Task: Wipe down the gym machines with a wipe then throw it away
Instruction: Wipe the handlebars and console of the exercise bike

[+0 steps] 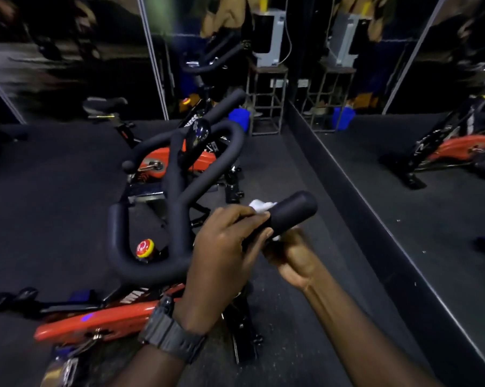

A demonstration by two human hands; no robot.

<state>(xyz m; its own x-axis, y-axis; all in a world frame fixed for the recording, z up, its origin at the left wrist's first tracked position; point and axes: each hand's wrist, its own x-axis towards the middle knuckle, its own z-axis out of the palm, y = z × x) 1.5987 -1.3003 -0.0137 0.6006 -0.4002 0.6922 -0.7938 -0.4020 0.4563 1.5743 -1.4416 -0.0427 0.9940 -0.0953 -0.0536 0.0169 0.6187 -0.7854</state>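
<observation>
The left hand (224, 247), with a dark wristwatch (171, 335) on its wrist, curls its fingers over the padded handlebar end (293, 212) of the near spin bike (107, 319). The right hand (293, 256) sits just beneath that bar end, fingers wrapped up around it and pressing the white wipe (261, 206) against the foam. The wipe shows as a crumpled bunch above the bar, between the left fingers and the bar tip, with a smaller patch visible below at the right fingers.

The long axis of the gripped bar runs from lower left to upper right, its rounded free end pointing toward the black skirting ledge (347, 208) along the mirror wall (420, 152). A strip of dark floor (297, 169) lies open between the bar tip and that ledge.

Left of the hands, the handlebar loop (118, 236) curves round a red-and-yellow knob (145, 247); the central stem runs away from the viewer toward the front grips.

Farther off stands a second bike with an orange flywheel guard (163, 160). Beyond it, a metal-frame stand (266, 101) carries a grey appliance (269, 37), with a blue container (240, 117) at its foot. Open floor extends to the left of the bikes
</observation>
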